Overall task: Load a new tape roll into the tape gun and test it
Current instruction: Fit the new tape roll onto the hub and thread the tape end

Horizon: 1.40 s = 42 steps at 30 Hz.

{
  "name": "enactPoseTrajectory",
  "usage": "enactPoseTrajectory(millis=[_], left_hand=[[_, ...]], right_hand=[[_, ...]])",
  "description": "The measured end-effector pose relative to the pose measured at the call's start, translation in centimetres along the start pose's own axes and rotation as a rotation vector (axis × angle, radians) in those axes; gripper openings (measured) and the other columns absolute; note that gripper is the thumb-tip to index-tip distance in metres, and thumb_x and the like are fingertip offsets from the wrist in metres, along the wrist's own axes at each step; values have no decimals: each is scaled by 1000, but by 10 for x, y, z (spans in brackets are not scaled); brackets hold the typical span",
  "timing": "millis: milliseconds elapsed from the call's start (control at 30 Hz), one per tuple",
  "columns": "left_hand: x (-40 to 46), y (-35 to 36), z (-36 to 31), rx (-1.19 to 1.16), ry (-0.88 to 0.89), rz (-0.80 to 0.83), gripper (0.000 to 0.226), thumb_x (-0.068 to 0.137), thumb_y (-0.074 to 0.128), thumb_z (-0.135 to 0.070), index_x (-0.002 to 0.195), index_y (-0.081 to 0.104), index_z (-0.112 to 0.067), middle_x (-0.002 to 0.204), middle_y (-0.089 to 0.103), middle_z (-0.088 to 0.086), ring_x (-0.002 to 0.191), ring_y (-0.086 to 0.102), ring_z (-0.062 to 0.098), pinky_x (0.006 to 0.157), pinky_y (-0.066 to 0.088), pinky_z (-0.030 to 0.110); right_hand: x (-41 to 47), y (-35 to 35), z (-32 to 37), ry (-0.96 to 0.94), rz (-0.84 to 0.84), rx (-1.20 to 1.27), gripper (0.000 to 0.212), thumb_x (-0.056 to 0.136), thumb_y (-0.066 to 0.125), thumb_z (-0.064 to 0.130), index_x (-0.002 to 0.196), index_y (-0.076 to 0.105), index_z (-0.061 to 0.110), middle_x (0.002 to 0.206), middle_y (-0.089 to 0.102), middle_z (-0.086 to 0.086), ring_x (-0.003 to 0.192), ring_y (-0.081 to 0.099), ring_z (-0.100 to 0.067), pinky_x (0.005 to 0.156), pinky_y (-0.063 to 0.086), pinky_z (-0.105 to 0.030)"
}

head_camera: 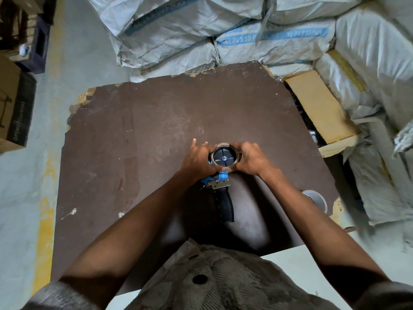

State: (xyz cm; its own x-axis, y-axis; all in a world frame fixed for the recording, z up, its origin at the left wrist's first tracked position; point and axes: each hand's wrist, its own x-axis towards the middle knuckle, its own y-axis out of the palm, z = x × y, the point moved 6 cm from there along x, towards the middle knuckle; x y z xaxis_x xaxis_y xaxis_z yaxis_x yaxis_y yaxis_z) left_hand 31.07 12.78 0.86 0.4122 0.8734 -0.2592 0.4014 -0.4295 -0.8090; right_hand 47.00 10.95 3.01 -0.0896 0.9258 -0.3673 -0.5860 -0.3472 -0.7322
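A blue and black tape gun (220, 193) lies flat on the brown board (138, 139), its black handle pointing toward me. A thin tape roll (224, 146) sits around the gun's black spool hub (224, 158). My left hand (196, 159) grips the roll's left side, index finger lifted. On the opposite side, my right hand (251, 159) clasps the roll with curled fingers. A second roll of tape (315, 199) rests near the board's right edge.
Stacked white woven sacks (245, 36) crowd the far and right sides. An open cardboard box (319, 108) leans at the board's right. Another carton (15, 108) stands on the floor at left. The board's far corners are chipped.
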Motion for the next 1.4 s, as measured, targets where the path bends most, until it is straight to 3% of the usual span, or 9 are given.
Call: enactPoseTrajectory(millis=[200,367,733,933,1067,1133,1200,1300,1400], left_hand=[[-3,-3,-6,1,40,-23,82,75,79,-47,143,49,-11,143,56,14,145,36,26,122,-3,40],[-1,1,-3,37,80,-53,79,74,79,-46,140,53,-10,137,61,13,142,41,28,123,3,45],[3,17,0,123,153,-146,71,68,81,-35,128,62,0,121,68,21,130,53,40,117,23,59],[-2,16,-2,86,100,-110,75,79,74,-41,141,51,-5,140,58,13,146,34,30,122,10,49],[-12,15,1,-107,78,-40,88,75,77,-29,151,37,-9,153,43,13,152,14,32,122,18,48],[-18,10,6,-183,46,-43,96,70,77,-20,154,30,-13,160,29,12,153,13,28,122,22,39],[-25,1,12,-208,7,-127,80,71,74,-15,145,44,-16,156,29,12,145,29,28,113,28,28],[-26,-4,22,-111,-45,-176,48,71,78,-26,115,62,-12,141,38,14,134,39,30,106,36,32],[-23,6,32,-43,-91,-97,40,71,81,-38,101,68,-14,134,41,13,135,35,31,108,33,36]], right_hand=[[3,2,-3,1,-10,22,71,59,99,35,123,71,21,104,76,5,94,68,-10,84,48,-17],[6,7,-6,-6,-17,-32,67,60,96,31,122,71,23,104,79,3,98,73,-15,91,57,-29],[8,11,-9,-9,-39,-24,57,67,90,19,122,73,19,106,79,-1,102,73,-16,84,46,-13],[5,12,-13,34,-22,38,69,65,93,19,130,69,20,112,78,0,107,71,-14,93,50,-19],[0,14,-17,57,-9,121,74,67,93,9,135,64,11,126,74,-6,118,67,-20,110,47,-31],[0,19,-24,77,2,150,82,68,91,7,143,58,10,131,69,0,125,63,-15,115,41,-25],[-2,26,-27,82,11,159,98,66,90,16,153,45,12,141,63,2,133,57,-14,116,36,-22],[-9,37,-37,92,-34,255,121,53,82,49,160,32,24,153,54,-1,141,51,-18,120,38,-38],[-19,51,-50,155,-108,385,116,60,77,65,160,30,27,153,51,-5,140,50,-20,119,40,-43]])
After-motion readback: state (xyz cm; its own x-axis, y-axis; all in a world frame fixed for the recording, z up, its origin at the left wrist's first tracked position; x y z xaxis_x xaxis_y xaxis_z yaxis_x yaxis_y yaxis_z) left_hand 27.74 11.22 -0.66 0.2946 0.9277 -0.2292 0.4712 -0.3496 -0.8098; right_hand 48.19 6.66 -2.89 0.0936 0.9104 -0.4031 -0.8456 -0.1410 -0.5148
